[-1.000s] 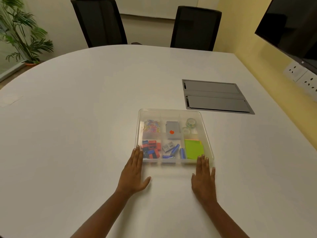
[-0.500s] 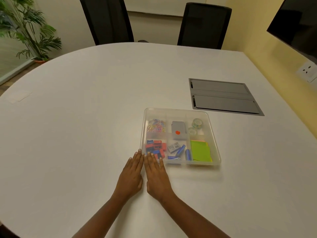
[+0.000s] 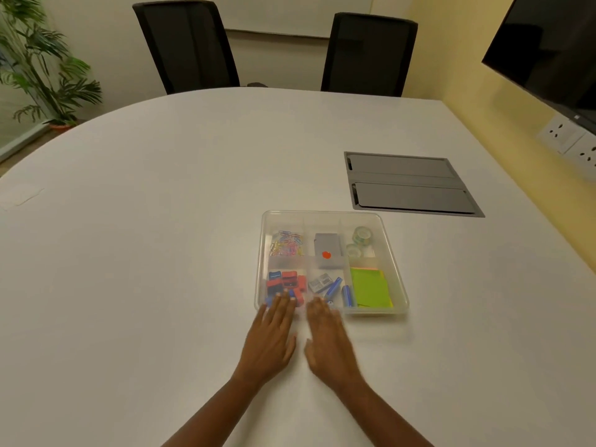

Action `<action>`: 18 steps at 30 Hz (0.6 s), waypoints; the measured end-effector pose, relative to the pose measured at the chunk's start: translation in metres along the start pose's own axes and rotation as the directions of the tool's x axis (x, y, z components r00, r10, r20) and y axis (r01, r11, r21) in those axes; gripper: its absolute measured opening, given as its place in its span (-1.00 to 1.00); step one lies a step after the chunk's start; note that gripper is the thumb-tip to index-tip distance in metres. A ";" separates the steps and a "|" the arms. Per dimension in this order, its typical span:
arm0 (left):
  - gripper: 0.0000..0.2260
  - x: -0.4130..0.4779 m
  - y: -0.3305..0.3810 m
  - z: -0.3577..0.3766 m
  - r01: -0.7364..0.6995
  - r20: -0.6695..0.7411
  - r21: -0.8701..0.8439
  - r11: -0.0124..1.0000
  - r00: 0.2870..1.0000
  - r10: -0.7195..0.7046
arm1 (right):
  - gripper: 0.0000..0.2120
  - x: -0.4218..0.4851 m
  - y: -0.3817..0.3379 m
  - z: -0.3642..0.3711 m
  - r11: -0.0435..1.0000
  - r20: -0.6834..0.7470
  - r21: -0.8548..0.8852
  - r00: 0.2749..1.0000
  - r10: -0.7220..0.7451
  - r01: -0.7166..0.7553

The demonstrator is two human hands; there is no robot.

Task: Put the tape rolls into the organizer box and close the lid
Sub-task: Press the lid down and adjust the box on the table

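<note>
Both hands, left hand [image 3: 269, 341] and right hand [image 3: 329, 345], are laid flat, fingers extended, nothing gripped, fingertips over the box [image 3: 398, 279] near edge. Tape rolls [image 3: 358, 242] are seen in its far-right compartment on the bench [image 3: 161, 253].

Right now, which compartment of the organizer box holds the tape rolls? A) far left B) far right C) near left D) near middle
B: the two clear tape rolls sit in the far right compartment of the organizer box, just beyond the green sticky notes; the far left one holds paper clips.
</note>
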State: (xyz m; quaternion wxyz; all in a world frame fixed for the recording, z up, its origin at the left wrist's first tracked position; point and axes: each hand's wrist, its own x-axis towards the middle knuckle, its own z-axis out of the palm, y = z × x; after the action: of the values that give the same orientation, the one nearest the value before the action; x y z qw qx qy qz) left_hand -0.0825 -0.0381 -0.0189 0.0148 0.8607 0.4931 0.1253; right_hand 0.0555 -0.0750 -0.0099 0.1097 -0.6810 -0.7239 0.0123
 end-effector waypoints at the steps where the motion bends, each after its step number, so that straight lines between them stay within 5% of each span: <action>1: -0.51 0.005 0.009 0.003 -0.060 0.024 0.017 0.998 0.998 0.060 | -0.18 -0.004 0.015 -0.004 0.999 -0.006 -0.032 0.999 0.036 -0.036; 5: -0.54 0.032 0.043 0.010 -0.251 0.087 0.101 0.963 0.966 0.243 | -0.16 -0.014 0.074 -0.015 0.971 -0.105 -0.126 0.976 0.192 -0.205; 9: -0.45 0.061 0.066 0.008 -0.285 0.143 0.141 0.948 0.954 0.265 | -0.26 -0.012 0.106 -0.022 0.910 0.027 -0.106 0.914 0.405 -0.400; 18: -0.37 0.072 0.073 0.003 -0.271 0.411 0.092 0.958 0.887 0.211 | -0.15 -0.012 0.116 -0.009 0.901 0.125 0.036 0.896 0.426 -0.433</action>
State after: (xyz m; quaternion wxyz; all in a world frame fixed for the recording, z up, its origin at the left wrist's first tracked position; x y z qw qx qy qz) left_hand 0.0144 -0.0134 0.0040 0.0353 0.9215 0.3767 -0.0873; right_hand 0.1716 -0.0793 -0.0220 0.0839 -0.8184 -0.5601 0.0979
